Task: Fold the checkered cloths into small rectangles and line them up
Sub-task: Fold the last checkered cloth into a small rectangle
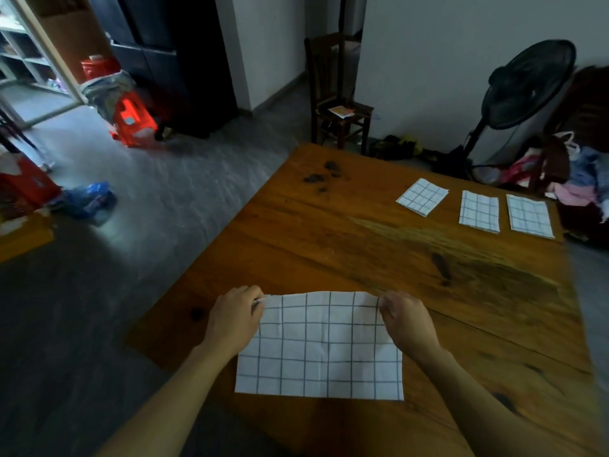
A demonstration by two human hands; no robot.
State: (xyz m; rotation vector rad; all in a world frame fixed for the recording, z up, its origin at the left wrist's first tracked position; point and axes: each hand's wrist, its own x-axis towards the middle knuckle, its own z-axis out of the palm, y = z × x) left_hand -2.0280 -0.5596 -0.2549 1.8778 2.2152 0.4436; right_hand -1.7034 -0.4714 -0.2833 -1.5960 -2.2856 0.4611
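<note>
Quick count: four checkered cloths on the bench (pixel 379 258) in all. Three are folded small, sitting in a row at the far right: the left folded cloth (pixel 422 196), the middle folded cloth (pixel 479 211) and the right folded cloth (pixel 530 216). One big cloth (pixel 321 347) lies at the near edge. Two hands on it, left hand (pixel 234 316) and right hand (pixel 408 319). Beyond that: one chair (pixel 336 103), one standing fan (pixel 524 90), one red stool (pixel 133 122).

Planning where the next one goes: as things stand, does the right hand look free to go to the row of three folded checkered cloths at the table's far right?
Probably not yet: the right hand pinches a far corner of the larger checkered cloth. Bare wooden table lies between it and the row.
</note>
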